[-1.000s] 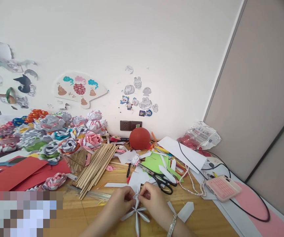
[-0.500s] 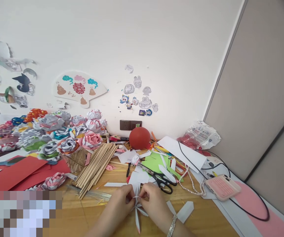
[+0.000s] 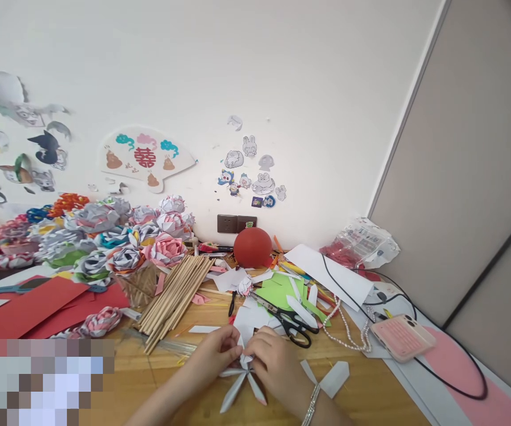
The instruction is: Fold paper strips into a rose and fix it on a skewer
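Note:
Low in the middle of the head view, a white folded paper flower (image 3: 236, 387) with narrow pointed petals is held just above the wooden table (image 3: 179, 393). My left hand (image 3: 219, 349) pinches it from the left, near its centre. On the other side my right hand (image 3: 273, 358), with a silvery bracelet at the wrist, has its fingers curled over the upper petals. The fingers hide most of the flower's centre. Behind my right hand lie black-handled scissors (image 3: 293, 328). Cut white paper strips (image 3: 335, 378) rest to the right of my wrist.
Wooden sticks (image 3: 177, 299) lie left of my hands, beside many paper flowers (image 3: 99, 236) and red paper sheets (image 3: 37, 307). At the back is a red balloon (image 3: 253, 247). A bead string (image 3: 348, 337), a black cable (image 3: 459, 370) and a phone (image 3: 404, 336) are on the right.
The flower has turned between my hands, so its petals now point to the lower left and lower right. My right fingers have moved over its top. The view has shifted slightly.

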`<state>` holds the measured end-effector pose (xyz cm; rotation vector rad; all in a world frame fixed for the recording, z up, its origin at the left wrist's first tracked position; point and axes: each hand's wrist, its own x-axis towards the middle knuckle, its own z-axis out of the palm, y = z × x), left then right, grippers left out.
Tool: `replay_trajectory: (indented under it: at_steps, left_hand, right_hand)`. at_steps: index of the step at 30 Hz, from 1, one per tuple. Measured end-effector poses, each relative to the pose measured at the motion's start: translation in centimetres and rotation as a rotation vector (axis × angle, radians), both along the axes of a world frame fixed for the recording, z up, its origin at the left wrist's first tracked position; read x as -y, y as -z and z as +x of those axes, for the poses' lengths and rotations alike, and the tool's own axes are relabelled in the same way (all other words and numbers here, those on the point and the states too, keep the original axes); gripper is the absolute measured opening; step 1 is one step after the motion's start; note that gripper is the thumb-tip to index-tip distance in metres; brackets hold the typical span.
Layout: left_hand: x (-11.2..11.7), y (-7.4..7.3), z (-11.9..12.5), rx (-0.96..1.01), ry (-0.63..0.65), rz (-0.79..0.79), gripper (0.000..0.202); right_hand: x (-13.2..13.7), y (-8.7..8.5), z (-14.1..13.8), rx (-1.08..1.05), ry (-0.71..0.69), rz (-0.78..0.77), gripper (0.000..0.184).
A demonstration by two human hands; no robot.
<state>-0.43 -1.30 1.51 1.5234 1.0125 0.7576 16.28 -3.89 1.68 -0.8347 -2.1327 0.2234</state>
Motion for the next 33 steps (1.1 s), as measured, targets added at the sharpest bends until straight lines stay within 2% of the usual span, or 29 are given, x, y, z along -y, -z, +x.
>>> replay_trajectory:
  at_steps: [7, 13, 19, 27, 30, 33]
  left_hand:
    - [-0.2, -0.1, -0.2, 0.029, 0.011, -0.029, 0.047]
    - [-0.2, -0.5, -0.3, 0.068, 0.037, -0.049, 0.045]
    - [-0.1, -0.3, -0.1, 0.117, 0.049, -0.070, 0.047]
    - [-0.3, 0.1, -0.3, 0.160, 0.059, -0.078, 0.050]
    - [-0.3, -0.2, -0.4, 0.180, 0.058, -0.065, 0.047]
    - [-0.2, -1.1, -0.4, 0.213, 0.021, -0.063, 0.044]
  right_hand:
    - [-0.6, 0.8, 0.8, 0.103, -0.095, 0.090, 0.021]
    - [-1.0, 0.4, 1.5, 0.195, -0.183, 0.110, 0.027]
    - [-0.6, 0.0, 1.4, 0.223, -0.093, 0.029, 0.027]
    - [-0.6, -0.4, 1.7, 0.265, -0.162, 0.104, 0.022]
    - [-0.4, -1.2, 1.8, 0.215, -0.139, 0.080, 0.026]
    - [-0.6, -2.1, 2.1, 0.141, -0.030, 0.063, 0.034]
